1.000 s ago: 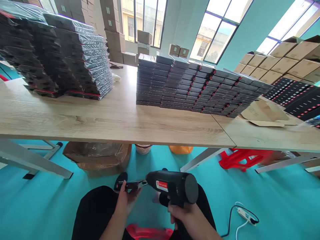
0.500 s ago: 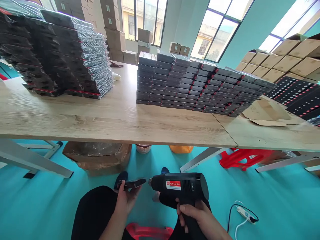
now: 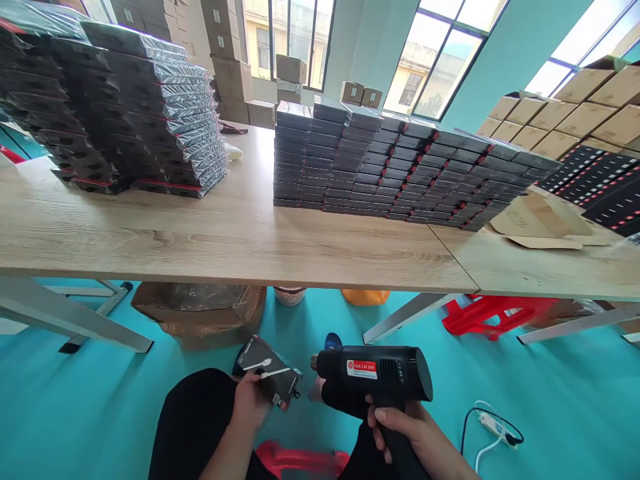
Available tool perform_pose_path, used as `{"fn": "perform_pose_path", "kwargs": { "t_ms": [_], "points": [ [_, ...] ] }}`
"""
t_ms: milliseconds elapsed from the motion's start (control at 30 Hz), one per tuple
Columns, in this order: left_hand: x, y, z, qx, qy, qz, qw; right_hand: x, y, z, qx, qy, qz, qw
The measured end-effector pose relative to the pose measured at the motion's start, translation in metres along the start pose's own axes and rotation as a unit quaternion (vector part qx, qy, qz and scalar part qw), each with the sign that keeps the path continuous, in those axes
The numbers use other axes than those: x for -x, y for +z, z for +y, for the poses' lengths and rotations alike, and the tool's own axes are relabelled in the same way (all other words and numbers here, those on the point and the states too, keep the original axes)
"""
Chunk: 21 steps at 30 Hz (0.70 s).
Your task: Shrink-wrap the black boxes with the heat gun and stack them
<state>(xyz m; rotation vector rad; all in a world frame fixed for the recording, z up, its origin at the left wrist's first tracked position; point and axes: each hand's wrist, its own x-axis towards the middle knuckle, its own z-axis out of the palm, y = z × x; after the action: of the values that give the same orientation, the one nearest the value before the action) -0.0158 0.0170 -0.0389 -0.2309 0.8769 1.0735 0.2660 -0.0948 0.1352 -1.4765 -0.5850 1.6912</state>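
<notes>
My left hand (image 3: 251,402) grips a flat black box (image 3: 270,371) by its near left side, below the table edge. White cutlery pictures, one like a fork, show on the box's upward face. In my right hand (image 3: 400,427) is a black heat gun (image 3: 375,373) with a red and white label, my fingers wrapped around its handle. Its nozzle points left toward the box, with a small gap between them. Whether the gun is running cannot be seen.
A wooden table (image 3: 240,247) spans ahead, bearing film-wrapped black boxes (image 3: 115,113) and a long stack of dark boxes (image 3: 380,167). Beneath stand a carton (image 3: 200,313) and a red stool (image 3: 495,313). A power strip (image 3: 495,425) with cables lies on the floor at right.
My left hand has turned the box from nearly edge-on to showing its broad printed face. The heat gun has shifted slightly right in the view.
</notes>
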Motion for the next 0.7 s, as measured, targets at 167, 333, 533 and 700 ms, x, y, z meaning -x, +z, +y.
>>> {"fn": "perform_pose_path", "kwargs": {
  "t_ms": [167,333,533,700],
  "points": [
    [0.000,0.005,-0.003,-0.028,0.024,0.064,0.997,0.018,-0.003,0.001,0.004,0.056,-0.016,0.998],
    [0.003,0.009,-0.006,-0.095,0.008,0.072,0.993,0.021,0.002,-0.001,0.040,0.077,-0.045,0.995],
    [0.011,0.015,-0.008,-0.092,0.005,0.049,0.995,0.014,0.004,0.017,0.063,0.098,-0.058,0.991],
    [0.010,0.013,-0.012,-0.114,0.018,0.028,0.993,0.010,0.008,0.032,0.064,0.059,-0.047,0.995]
  ]
}}
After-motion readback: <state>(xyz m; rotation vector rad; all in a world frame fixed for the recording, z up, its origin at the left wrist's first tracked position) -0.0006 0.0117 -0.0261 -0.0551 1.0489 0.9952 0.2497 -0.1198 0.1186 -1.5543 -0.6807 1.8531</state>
